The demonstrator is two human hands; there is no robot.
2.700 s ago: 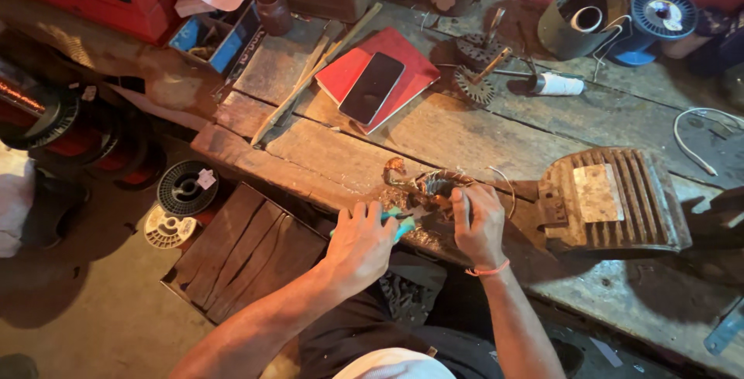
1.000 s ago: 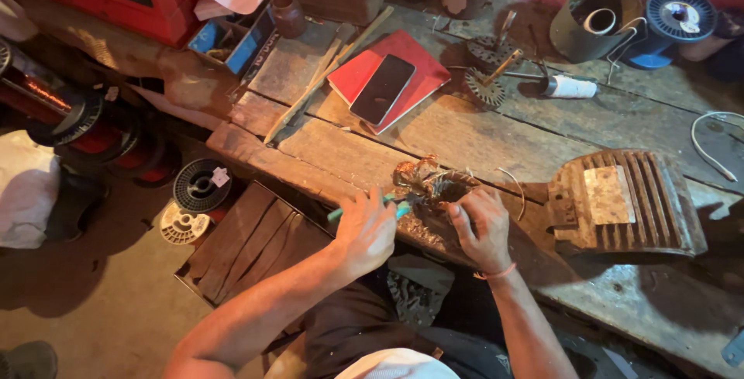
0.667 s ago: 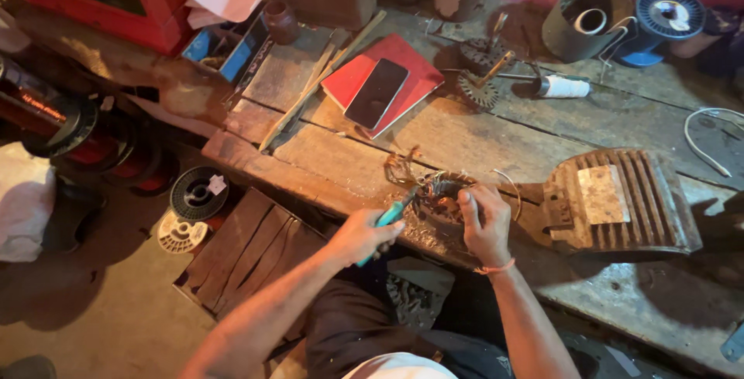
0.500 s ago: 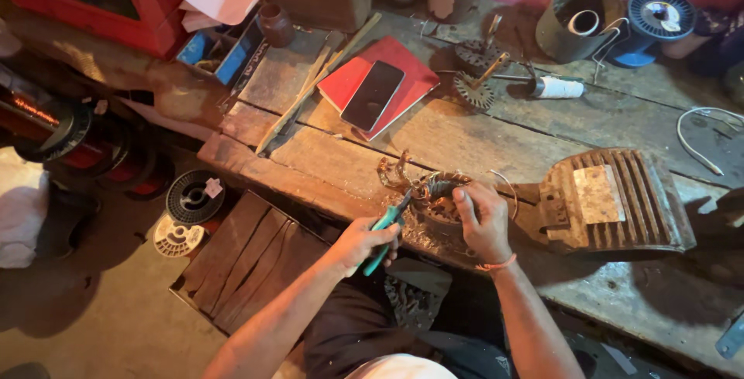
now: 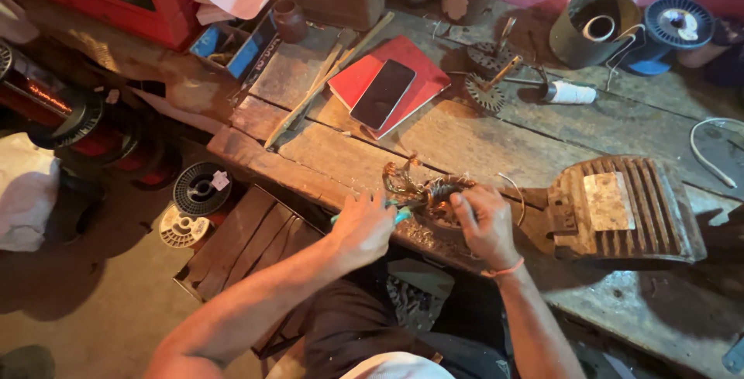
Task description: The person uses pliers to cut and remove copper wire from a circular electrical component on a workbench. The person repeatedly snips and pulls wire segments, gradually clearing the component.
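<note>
The left hand is closing its fingers around a teal-handled tool, its tip pointing into the copper wire coil. The right hand is pressing its fingers together on the coil's far side, pinning it at the near edge of the wooden counter. Just right of those fingers a ribbed metal housing is sitting. Well beyond them, a dark phone is lying on a red notebook.
</note>
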